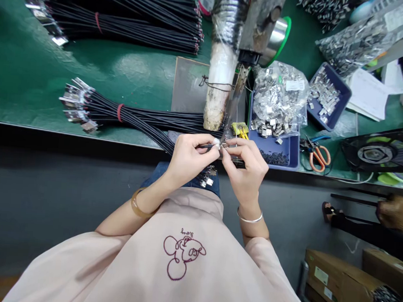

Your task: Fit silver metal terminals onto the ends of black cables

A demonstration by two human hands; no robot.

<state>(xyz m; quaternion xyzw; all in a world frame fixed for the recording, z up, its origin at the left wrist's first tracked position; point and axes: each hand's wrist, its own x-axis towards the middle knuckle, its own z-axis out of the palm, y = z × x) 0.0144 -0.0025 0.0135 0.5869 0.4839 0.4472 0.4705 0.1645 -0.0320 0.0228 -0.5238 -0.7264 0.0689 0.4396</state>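
Observation:
My left hand (192,162) is closed in a pinch on the end of a black cable (206,146), with white on a fingertip. Facing it, my right hand (246,168) pinches a small metal connector (224,146), partly hidden by the fingers. Both sets of fingertips meet just below the metal tip of a soldering fixture (238,89). To the left lies a bundle of black cables (131,116), tied with a red band, silvery connectors at its far end. More connector ends (206,182) hang over my lap. A yellow block (239,129) sits behind my right fingers.
Right of my hands, a blue tray (293,153) holds bagged connectors and small black pieces. Past it are a second tray (345,94), orange-handled pliers (320,159) and a black fan (377,152). Banded cable bundles (127,24) lie at the back left. A wrapped white column (217,85) hangs ahead.

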